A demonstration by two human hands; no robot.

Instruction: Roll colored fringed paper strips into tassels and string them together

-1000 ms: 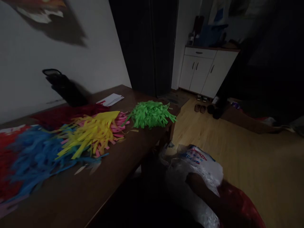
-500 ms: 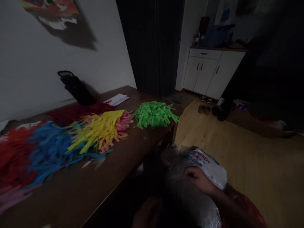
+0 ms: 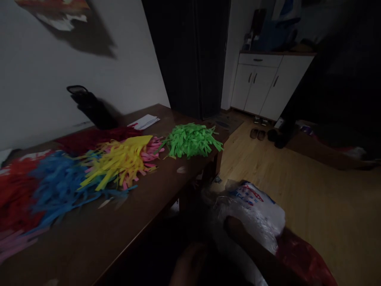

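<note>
Low in the dim space beside the table, my right hand is at a clear plastic bag. It is dark, and its fingertips cannot be made out. My left hand is farther left, near the bottom edge, dark and smeared, so its fingers are unclear. Beyond my right hand lies a white plastic bag with red and blue print. A red bag is beside my right forearm.
On the brown table lie fringed strips: green, yellow, blue and red. White papers and a black object are behind them. Shoes stand on the wooden floor near a white cabinet.
My right hand has turned, dropped slightly and moved a little left over the clear bag, into shadow. My left hand has shifted slightly right. The whole view has shifted slightly.
</note>
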